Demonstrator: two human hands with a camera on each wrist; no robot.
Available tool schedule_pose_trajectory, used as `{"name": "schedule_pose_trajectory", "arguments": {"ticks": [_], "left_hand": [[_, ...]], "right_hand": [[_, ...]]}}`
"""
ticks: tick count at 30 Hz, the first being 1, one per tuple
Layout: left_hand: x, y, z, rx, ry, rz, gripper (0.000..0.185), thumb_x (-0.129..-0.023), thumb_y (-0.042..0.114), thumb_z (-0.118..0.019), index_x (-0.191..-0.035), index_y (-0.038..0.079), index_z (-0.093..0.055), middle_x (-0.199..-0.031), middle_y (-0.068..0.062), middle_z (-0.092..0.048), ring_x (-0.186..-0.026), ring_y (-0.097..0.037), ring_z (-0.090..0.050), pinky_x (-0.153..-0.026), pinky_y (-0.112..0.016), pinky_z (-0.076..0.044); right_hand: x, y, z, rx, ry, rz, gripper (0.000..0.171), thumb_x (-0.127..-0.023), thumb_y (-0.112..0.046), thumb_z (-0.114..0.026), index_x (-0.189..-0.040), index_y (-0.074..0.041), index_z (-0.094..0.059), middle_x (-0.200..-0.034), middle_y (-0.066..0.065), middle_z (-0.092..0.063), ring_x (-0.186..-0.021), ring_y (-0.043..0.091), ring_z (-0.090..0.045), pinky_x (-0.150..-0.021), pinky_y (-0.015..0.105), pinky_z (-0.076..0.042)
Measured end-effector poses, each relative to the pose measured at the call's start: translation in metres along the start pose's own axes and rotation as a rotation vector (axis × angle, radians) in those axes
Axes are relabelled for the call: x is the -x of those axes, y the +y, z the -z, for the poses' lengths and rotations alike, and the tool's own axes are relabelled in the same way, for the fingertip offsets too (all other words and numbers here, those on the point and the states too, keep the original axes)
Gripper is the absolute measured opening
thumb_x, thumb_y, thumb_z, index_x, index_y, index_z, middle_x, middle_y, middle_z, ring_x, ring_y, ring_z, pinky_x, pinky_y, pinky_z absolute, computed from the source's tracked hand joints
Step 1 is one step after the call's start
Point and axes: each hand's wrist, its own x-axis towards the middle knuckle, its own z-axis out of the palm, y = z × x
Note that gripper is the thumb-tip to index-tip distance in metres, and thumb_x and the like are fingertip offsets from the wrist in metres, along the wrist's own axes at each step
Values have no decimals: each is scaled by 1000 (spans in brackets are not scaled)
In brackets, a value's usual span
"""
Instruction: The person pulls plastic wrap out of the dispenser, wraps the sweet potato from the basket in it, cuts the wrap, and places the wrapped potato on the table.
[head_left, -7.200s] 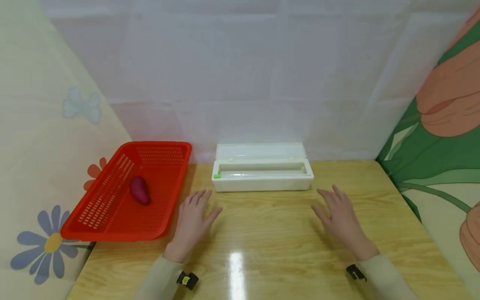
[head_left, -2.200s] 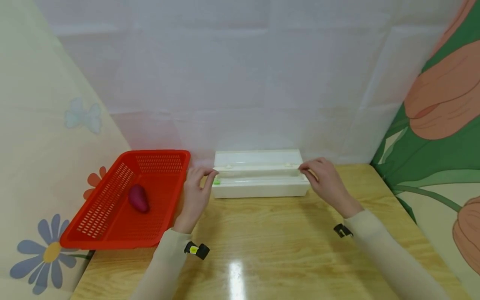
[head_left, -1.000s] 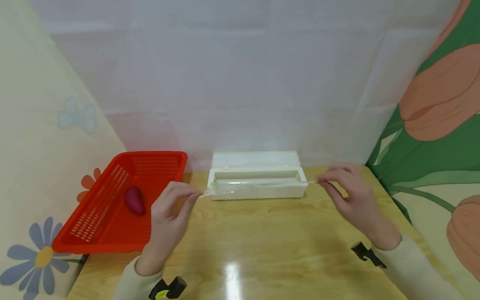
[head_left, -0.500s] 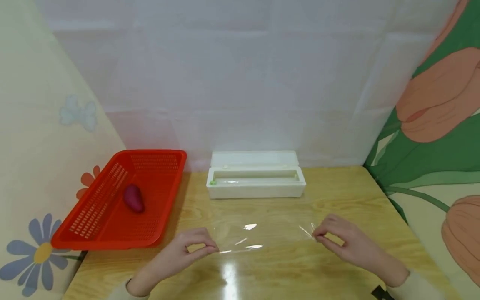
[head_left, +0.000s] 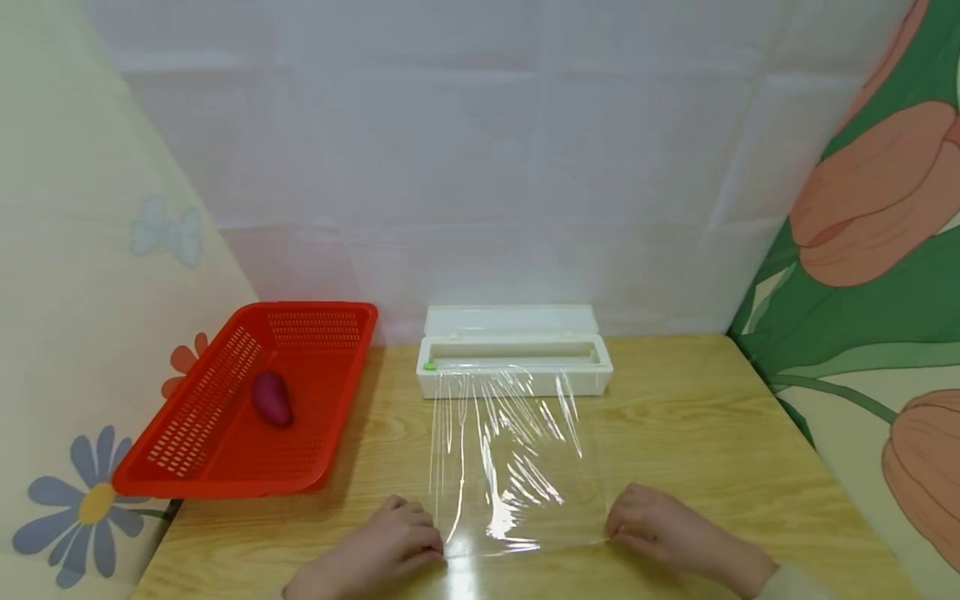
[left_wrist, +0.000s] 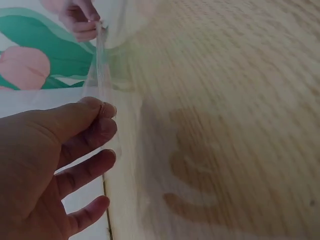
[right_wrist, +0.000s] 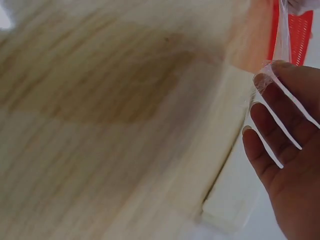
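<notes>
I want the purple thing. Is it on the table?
No, the purple sweet potato lies inside the red basket, left of the white dispenser box.

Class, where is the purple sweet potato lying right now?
In the head view, the sweet potato lies inside the red basket on the table's left side, left of the white cling film box.

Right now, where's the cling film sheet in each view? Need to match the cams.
Head: cling film at lower centre, stretched from the white dispenser box to both hands.
Left wrist: upper left, a clear edge pinched by the left hand.
Right wrist: upper right, a clear strip pinched by the right hand.
Shared landmark: the wooden table.
</notes>
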Motion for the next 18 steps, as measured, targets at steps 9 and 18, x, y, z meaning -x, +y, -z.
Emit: {"name": "schedule_pose_trajectory", "arguments": {"ticks": [9, 18], "left_hand": [[0, 1, -14, -211, 28, -79, 7, -95, 33, -75, -90, 31, -72, -89, 18, -56, -87, -3, -50, -73, -21, -37], [4, 1, -16, -161, -11, -45, 14, -95, 27, -76, -86, 27, -66, -81, 19, -62, -78, -1, -53, -68, -19, -35]], "right_hand": [[-2, -1, -17, 111, -26, 12, 15, -92, -12, -77, -96, -24, -72, -97, -15, -64, -89, 0, -56, -78, 15, -48], [-9, -4, -15, -33, -145, -286, 9, -103, -20, -67, -102, -21, -75, -95, -19, -65, -85, -5, -56, -69, 23, -53]]}}
